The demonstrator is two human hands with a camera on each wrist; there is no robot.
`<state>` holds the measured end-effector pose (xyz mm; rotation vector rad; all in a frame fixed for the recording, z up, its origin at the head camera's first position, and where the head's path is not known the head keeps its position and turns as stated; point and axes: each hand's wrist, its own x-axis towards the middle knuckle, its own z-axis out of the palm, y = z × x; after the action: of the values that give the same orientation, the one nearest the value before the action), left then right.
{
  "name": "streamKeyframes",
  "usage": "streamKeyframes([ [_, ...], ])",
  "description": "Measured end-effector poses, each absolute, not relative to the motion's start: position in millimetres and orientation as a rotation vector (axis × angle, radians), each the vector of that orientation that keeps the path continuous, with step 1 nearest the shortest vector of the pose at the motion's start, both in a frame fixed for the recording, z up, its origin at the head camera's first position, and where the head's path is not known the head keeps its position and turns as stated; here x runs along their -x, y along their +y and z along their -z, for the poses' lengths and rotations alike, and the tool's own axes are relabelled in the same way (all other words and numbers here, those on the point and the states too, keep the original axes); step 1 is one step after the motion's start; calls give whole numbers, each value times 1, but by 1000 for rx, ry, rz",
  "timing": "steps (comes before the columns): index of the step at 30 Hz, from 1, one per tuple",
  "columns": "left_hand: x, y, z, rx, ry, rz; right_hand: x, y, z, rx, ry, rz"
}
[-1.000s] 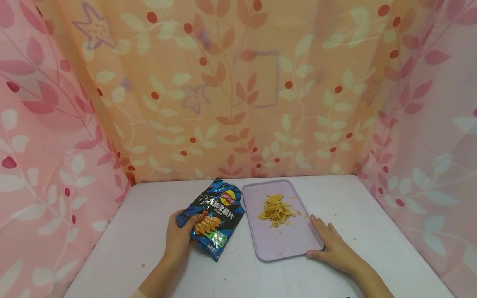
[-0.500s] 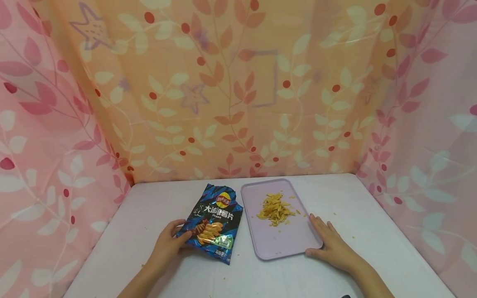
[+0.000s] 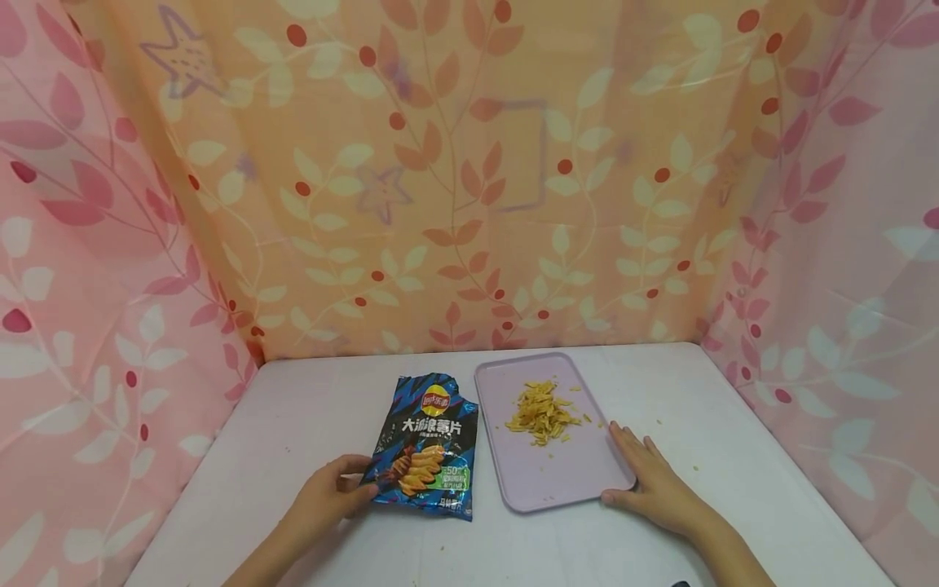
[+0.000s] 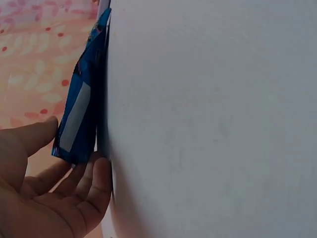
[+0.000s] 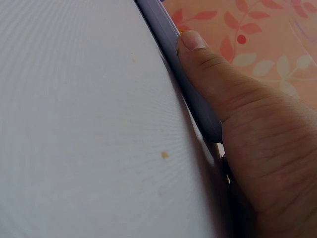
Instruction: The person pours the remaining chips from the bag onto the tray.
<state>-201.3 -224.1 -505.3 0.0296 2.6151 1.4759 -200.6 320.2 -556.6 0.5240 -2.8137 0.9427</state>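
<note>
A blue and black potato chip bag (image 3: 429, 444) with a ragged top edge lies face up, left of the lilac tray (image 3: 568, 481). My left hand (image 3: 323, 497) pinches its lower left corner, thumb on top and fingers underneath. From the left wrist view, the bag (image 4: 81, 109) is seen edge-on between thumb (image 4: 37, 136) and fingers. Broken yellow chips (image 3: 543, 412) are heaped on the tray. At the tray's near right corner rests my right hand (image 3: 656, 481), fingers straight along the side, thumb (image 5: 208, 64) on the near rim.
Crumbs (image 5: 165, 155) dot the white tabletop (image 3: 513, 554). Leaf-patterned curtains (image 3: 469, 179) enclose the table at the back and both sides. A small dark object (image 3: 681, 584) shows at the bottom edge of the head view.
My left hand has lowered the bag toward me and turned it more upright in the head view, its face now flatter. The right hand and tray have stayed in place.
</note>
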Motion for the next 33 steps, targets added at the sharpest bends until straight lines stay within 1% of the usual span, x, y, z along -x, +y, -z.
streamKeyframes([
  [7,199,-232,503,-161,2723,-1296,197,319,554,-499,-2840,-994],
  [14,194,-242,494,-409,2755,-1179,191,318,542,-489,-2909,-1013],
  [21,195,-253,482,-583,2860,-995,189,315,526,-514,-2962,-837],
  [26,196,-262,479,-609,2969,-818,187,314,515,-597,-2938,-613],
  [33,192,-271,469,-455,3000,-664,182,322,509,-726,-2836,-235],
])
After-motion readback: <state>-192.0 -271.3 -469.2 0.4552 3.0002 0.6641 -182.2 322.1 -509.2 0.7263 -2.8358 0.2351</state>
